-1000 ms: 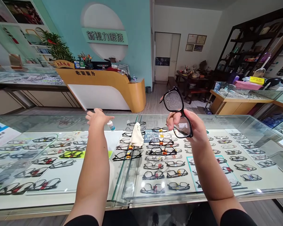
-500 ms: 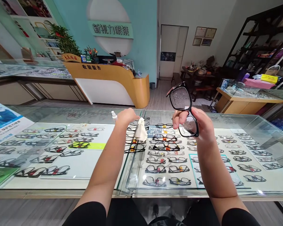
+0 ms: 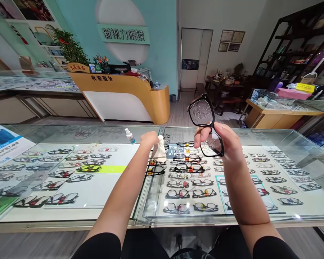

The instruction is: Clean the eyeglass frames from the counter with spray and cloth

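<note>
My right hand grips a pair of black-framed glasses above the glass counter, one lens up and one down. Both lenses are dotted with fine droplets. My left hand is closed on the top of a white cloth that rests on the counter glass just left of the glasses. A small spray bottle with a blue label stands on the glass a little left of my left hand.
The glass display counter holds several rows of spectacle frames under its top. An orange reception desk stands behind, a second glass case at the right, dark shelves beyond it.
My left hand has moved right from the spray bottle to the white cloth and closed on it. The glasses stay raised in my right hand.
</note>
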A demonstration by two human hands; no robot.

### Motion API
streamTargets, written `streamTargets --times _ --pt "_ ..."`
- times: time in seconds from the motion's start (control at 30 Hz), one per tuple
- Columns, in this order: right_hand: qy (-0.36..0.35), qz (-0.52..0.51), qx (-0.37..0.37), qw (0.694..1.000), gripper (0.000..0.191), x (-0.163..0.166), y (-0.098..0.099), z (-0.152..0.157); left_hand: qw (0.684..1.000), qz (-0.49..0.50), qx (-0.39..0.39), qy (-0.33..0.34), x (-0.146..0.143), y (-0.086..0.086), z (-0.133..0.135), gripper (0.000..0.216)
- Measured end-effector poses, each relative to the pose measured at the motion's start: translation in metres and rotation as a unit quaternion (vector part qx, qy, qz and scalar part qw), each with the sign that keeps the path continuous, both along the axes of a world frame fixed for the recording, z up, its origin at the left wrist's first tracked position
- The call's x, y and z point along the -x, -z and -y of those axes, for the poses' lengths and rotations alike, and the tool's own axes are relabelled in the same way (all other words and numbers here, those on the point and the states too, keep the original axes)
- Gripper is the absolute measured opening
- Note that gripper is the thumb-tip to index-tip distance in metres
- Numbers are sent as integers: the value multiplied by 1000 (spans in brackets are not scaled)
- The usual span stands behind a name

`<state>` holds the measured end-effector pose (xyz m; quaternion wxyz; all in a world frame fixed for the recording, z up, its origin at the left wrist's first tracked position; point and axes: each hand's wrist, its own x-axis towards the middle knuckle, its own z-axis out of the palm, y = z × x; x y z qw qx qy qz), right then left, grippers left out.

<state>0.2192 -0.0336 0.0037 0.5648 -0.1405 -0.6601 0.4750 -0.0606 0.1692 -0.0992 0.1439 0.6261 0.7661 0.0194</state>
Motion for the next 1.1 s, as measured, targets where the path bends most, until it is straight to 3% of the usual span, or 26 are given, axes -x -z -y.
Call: streamTargets --times 0.17,0.33,0.5,0.67,0.87,1.1 --pt "13 -4 -4 1000 44 -1 2 -3 994 83 -65 26 13 -14 4 17" --pt "-4 -13 -2 1000 44 0 -1 -1 963 218 -143 68 21 -34 16 13" --pt "-52 -27 4 998 42 2 -5 2 913 352 -181 96 12 -57 34 39" --pt "-66 -34 3 997 43 2 -3 -1 818 547 -122 127 -6 -84 69 37" --pt "-26 -25 0 999 46 -1 1 -3 791 580 -88 176 -23 -109 117 46" --pt "3 -4 9 1000 48 -1 0 -1 771 581 -104 239 -33 -118 149 50"
